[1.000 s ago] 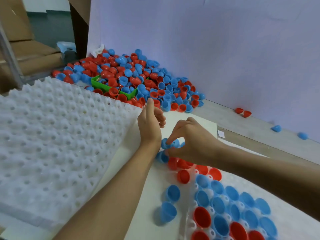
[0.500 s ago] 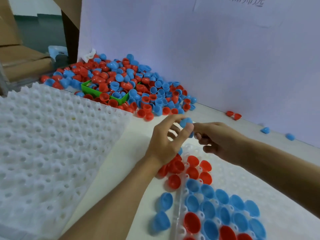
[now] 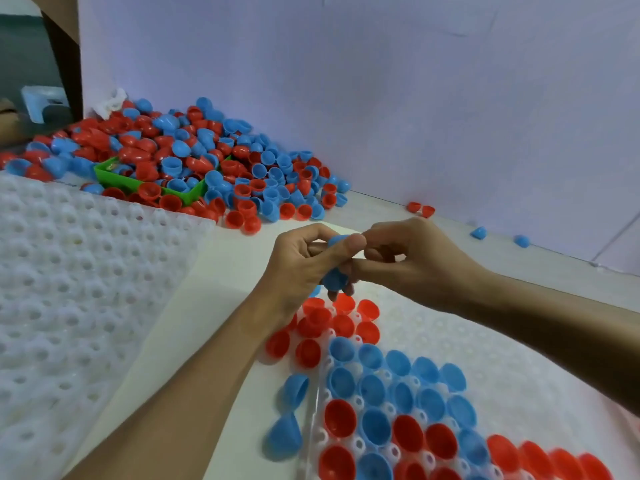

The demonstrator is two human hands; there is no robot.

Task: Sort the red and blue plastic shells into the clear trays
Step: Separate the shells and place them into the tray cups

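My left hand (image 3: 298,268) holds blue shells above the table: one blue shell (image 3: 336,241) pinched under the thumb and a second blue shell (image 3: 333,280) lower in the fingers. My right hand (image 3: 415,261) meets it from the right, its curled fingertips pinching at the upper shell. Below the hands lies the clear tray (image 3: 502,341). Its near part holds rows of blue shells (image 3: 370,389) and red shells (image 3: 341,419) sitting open side up. A big mixed pile of red and blue shells (image 3: 214,161) lies at the back left.
A stack of white dimpled trays (image 3: 69,289) fills the left side. A green basket (image 3: 119,180) sits buried in the pile. Loose blue shells (image 3: 294,389) and red shells (image 3: 308,353) lie beside the tray's left edge. Stray shells (image 3: 479,233) rest along the back wall (image 3: 415,98).
Both hands lifted from the table near the tray's far corner. The right hand brought a blue shell to the left, and they now meet above the tray.
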